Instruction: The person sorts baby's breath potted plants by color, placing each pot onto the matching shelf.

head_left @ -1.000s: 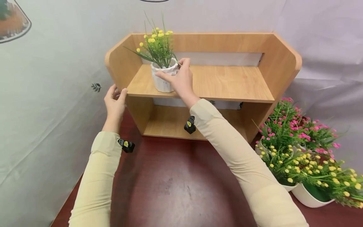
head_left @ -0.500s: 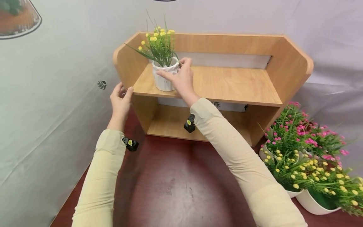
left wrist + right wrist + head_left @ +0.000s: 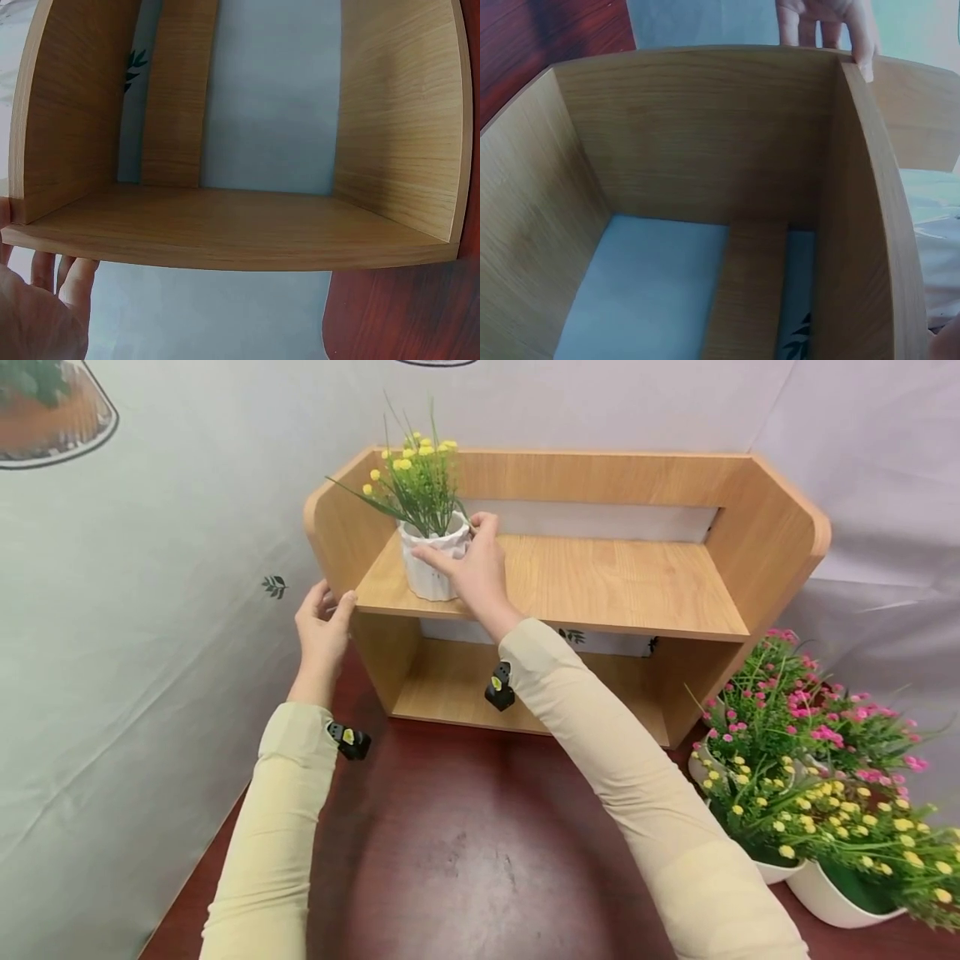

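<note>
A white textured flower pot [image 3: 430, 572] with yellow artificial flowers [image 3: 420, 481] stands upright near the left end of the upper board of a two-tier wooden shelf [image 3: 600, 581]. My right hand [image 3: 476, 564] holds the pot at its rim, thumb in front and fingers on the right side. At the shelf's left side panel, my left hand [image 3: 324, 631] grips the edge level with the upper board. Its thumb lies on the front edge while the fingers go behind the panel, partly hidden; the left wrist view shows this hand [image 3: 45, 315] against the outer face.
Several potted plants with pink flowers [image 3: 810, 718] and yellow flowers [image 3: 862, 827] stand on the dark red table [image 3: 465, 860] right of the shelf. A pale wall covering [image 3: 150, 610] runs close along the left. Black wrist cameras [image 3: 500, 687] sit on both sleeves.
The head view has turned slightly left, so the shelf and plants sit further right in it. Both hands keep their holds, and the pot stays at about the same place on the board.
</note>
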{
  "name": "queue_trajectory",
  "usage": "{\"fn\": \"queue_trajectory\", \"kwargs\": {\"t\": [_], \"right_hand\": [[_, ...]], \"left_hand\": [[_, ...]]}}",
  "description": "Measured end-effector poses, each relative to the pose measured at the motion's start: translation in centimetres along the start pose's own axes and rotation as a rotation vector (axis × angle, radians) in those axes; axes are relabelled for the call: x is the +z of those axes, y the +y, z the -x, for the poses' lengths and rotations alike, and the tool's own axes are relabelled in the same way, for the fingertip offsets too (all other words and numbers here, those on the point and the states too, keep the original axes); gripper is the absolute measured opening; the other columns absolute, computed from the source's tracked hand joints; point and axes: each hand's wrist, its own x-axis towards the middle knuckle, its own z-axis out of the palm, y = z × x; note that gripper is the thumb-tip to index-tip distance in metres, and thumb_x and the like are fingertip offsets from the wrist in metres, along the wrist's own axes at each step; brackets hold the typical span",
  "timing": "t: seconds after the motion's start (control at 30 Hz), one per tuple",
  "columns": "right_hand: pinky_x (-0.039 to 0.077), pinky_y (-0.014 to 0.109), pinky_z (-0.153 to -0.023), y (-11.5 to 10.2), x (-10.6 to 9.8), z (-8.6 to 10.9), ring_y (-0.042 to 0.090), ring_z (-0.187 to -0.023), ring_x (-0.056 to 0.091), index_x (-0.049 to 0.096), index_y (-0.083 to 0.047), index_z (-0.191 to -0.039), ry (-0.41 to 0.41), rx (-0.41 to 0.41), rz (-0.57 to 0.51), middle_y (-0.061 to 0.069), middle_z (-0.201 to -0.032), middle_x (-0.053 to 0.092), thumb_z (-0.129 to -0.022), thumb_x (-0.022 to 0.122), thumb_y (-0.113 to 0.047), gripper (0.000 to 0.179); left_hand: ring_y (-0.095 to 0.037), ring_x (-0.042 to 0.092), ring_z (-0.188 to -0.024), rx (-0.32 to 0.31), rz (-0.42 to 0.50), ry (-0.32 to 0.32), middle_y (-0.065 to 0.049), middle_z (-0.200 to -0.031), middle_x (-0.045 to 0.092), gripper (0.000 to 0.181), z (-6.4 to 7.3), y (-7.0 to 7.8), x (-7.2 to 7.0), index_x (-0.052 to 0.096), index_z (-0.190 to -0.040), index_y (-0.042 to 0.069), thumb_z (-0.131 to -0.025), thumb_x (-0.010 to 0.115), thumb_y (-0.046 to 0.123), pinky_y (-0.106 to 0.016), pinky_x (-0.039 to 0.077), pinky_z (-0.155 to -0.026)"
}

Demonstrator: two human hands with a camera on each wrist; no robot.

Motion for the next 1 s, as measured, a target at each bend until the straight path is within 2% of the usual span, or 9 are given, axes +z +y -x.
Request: {"fn": "queue_trajectory", "kwargs": {"t": [0.17, 0.4, 0.67, 1.0], "right_hand": [[0.045, 0.021, -0.094, 0.4, -0.3, -0.5, 0.018, -0.115, 0.055, 0.032, -0.007, -0.123, -0.008, -0.010, 0.001, 0.015, -0.127, 0.055, -0.071, 0.082, -0.038, 0.079], [0.044, 0.018, -0.096, 0.9, -1.4, -1.1, 0.017, -0.121, 0.052, 0.032, -0.007, -0.123, -0.056, 0.002, -0.068, 0.014, -0.132, 0.052, -0.075, 0.081, -0.034, 0.073], [0.036, 0.024, -0.105, 1.0, -2.6, -1.2, 0.022, -0.127, 0.043, 0.035, -0.004, -0.131, -0.037, 0.020, 0.072, 0.013, -0.135, 0.045, -0.077, 0.077, -0.042, 0.079], [0.033, 0.026, -0.110, 1.7, -3.9, -0.4, 0.021, -0.134, 0.038, 0.035, -0.004, -0.132, -0.037, 0.005, 0.029, 0.014, -0.142, 0.042, -0.077, 0.079, -0.036, 0.078]], "left_hand": [[-0.013, 0.059, -0.097, -0.003, 0.022, -0.008, -0.016, -0.126, 0.061, 0.039, -0.4, 0.0, 0.5, 0.057, -0.131, 0.018, -0.092, 0.060, 0.018, -0.027, 0.050, -0.079], [-0.011, 0.058, -0.093, -0.005, 0.036, -0.022, -0.016, -0.125, 0.061, 0.039, -0.7, -0.4, 1.4, 0.057, -0.131, 0.017, -0.092, 0.061, 0.018, -0.023, 0.048, -0.070], [-0.010, 0.058, -0.091, -0.029, 0.054, -0.017, -0.011, -0.119, 0.063, 0.039, -1.3, -0.8, 1.4, 0.059, -0.130, 0.019, -0.091, 0.062, 0.019, -0.024, 0.047, -0.069], [-0.010, 0.058, -0.091, -0.043, 0.077, -0.023, -0.011, -0.123, 0.062, 0.038, -1.8, -1.1, 1.1, 0.060, -0.128, 0.020, -0.090, 0.063, 0.018, -0.025, 0.048, -0.070]]}}
